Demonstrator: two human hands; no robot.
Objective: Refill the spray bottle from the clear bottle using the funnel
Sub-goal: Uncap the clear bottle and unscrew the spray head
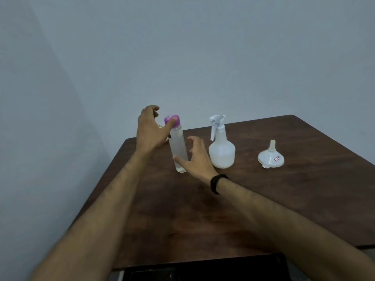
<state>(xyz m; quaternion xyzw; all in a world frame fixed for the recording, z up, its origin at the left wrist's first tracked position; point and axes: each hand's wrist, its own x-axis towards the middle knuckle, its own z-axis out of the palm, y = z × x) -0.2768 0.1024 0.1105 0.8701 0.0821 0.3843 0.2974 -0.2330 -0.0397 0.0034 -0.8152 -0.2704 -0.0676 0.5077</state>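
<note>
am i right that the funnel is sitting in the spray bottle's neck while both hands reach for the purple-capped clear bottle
Not quite. The head view shows the funnel upside down on the table, right of the spray bottle, whose trigger head is still on. Both hands do reach for the clear bottle.

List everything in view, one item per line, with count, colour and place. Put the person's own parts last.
clear bottle: one, clear with a purple cap, upright on the table's left side between the two hands
spray bottle: one, white, trigger head on, upright right of the clear bottle
funnel: one, white, resting upside down with spout up, right of the spray bottle
table: one, dark brown wood, against a pale wall
wristband: one, black, on the right wrist
left hand: one, thumb touching the purple cap
right hand: one, fingers spread, thumb against the clear bottle's lower body
</note>
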